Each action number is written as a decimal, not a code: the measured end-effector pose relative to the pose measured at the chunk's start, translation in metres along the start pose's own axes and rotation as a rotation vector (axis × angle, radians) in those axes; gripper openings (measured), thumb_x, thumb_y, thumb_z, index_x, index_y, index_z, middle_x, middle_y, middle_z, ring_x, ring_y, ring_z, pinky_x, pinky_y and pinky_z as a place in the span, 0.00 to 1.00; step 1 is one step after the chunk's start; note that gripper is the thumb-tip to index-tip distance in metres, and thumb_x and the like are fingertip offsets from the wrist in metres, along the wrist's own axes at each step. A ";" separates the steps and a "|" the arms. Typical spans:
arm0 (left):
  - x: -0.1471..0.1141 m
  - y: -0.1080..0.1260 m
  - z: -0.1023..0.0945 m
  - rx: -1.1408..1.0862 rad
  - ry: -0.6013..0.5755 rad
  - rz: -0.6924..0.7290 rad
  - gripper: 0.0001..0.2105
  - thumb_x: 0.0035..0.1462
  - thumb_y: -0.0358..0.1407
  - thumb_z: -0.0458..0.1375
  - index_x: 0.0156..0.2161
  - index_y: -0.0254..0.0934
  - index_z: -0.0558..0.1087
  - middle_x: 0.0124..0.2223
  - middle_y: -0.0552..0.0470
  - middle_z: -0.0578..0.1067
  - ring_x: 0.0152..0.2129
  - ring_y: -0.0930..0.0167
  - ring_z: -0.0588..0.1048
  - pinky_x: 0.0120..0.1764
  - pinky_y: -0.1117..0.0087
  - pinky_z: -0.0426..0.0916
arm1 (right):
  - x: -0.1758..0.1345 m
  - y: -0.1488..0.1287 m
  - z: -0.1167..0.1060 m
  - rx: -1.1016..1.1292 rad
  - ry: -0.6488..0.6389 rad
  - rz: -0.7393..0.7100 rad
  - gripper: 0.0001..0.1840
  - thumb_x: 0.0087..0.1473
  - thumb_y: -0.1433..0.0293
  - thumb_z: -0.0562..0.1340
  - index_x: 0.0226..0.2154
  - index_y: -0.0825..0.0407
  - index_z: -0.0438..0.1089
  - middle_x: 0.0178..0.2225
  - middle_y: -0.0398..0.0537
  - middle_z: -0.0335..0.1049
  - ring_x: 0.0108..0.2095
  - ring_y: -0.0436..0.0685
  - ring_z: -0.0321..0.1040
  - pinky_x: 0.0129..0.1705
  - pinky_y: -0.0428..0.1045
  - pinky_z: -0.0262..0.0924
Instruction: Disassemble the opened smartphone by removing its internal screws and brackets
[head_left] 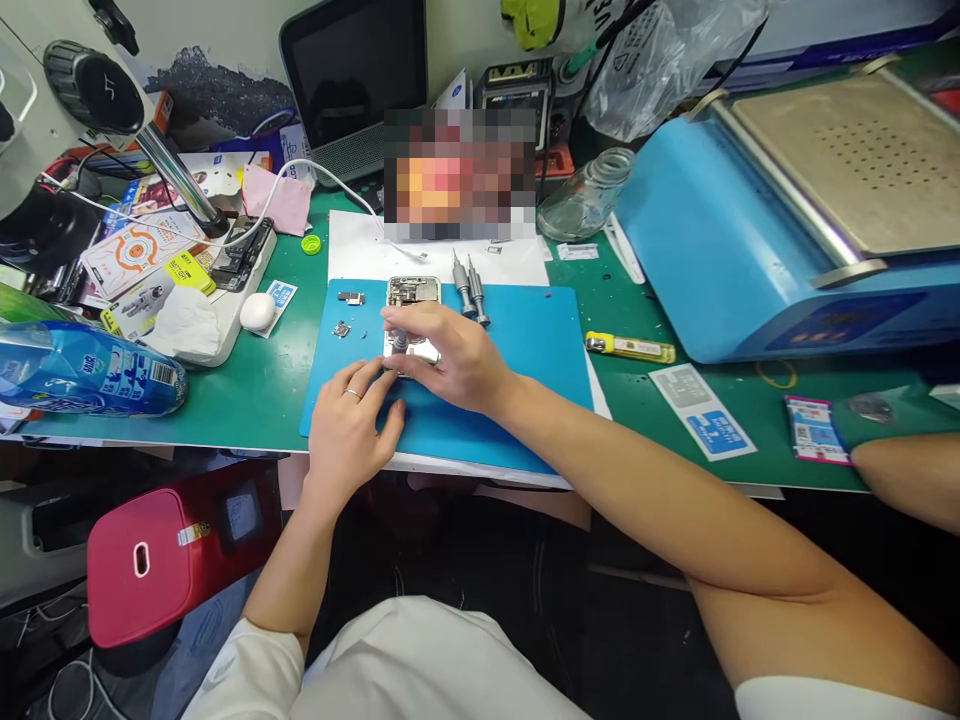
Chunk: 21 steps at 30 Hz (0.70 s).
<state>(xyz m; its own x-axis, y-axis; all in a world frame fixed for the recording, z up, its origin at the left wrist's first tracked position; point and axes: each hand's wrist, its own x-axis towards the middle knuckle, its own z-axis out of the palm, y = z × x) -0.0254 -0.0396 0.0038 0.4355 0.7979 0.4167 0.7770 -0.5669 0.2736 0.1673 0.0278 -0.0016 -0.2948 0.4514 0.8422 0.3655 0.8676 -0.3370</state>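
An opened smartphone (414,290) lies on a blue mat (517,420), its inner parts showing at the top end. My right hand (457,355) is over its lower half, thumb and fingers pinched round a small grey screwdriver (400,342) that stands upright; its tip is hidden. My left hand (349,425) rests on the mat with fingers stretched out, fingertips at the phone's lower left corner. Left of the phone lie a small metal part (351,298) and a smaller silver piece (341,329). Two more screwdrivers (469,290) lie to its right.
A blue machine (675,250) with a perforated plate fills the right side. A yellow-handled tool (630,347) and a glass jar (589,195) are near it. At left are a blue bottle (90,370) and a microscope-like stand (176,170). Another person's arm (911,475) reaches in at right.
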 end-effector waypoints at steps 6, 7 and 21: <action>0.001 0.001 0.000 -0.007 -0.002 -0.002 0.14 0.71 0.36 0.59 0.58 0.37 0.77 0.61 0.44 0.80 0.59 0.55 0.77 0.56 0.52 0.74 | 0.001 -0.002 -0.001 -0.034 -0.010 0.024 0.30 0.67 0.78 0.58 0.69 0.47 0.60 0.49 0.51 0.80 0.42 0.57 0.78 0.42 0.54 0.80; 0.001 0.001 0.000 -0.007 -0.004 -0.005 0.14 0.71 0.36 0.59 0.58 0.38 0.77 0.61 0.43 0.80 0.59 0.55 0.77 0.56 0.52 0.74 | 0.001 -0.002 -0.001 -0.031 -0.011 0.017 0.30 0.67 0.77 0.59 0.68 0.46 0.60 0.49 0.51 0.80 0.43 0.57 0.78 0.43 0.54 0.80; 0.000 0.002 0.000 -0.011 -0.016 -0.016 0.14 0.71 0.36 0.59 0.58 0.39 0.77 0.62 0.44 0.80 0.59 0.55 0.77 0.57 0.52 0.74 | -0.002 -0.001 0.000 -0.028 -0.063 0.070 0.31 0.70 0.73 0.58 0.71 0.42 0.55 0.56 0.50 0.79 0.46 0.56 0.78 0.48 0.54 0.80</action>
<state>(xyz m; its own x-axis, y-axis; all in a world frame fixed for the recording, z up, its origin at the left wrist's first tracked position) -0.0243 -0.0404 0.0046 0.4307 0.8099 0.3981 0.7789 -0.5564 0.2894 0.1678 0.0261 -0.0026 -0.3220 0.5238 0.7886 0.4111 0.8277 -0.3819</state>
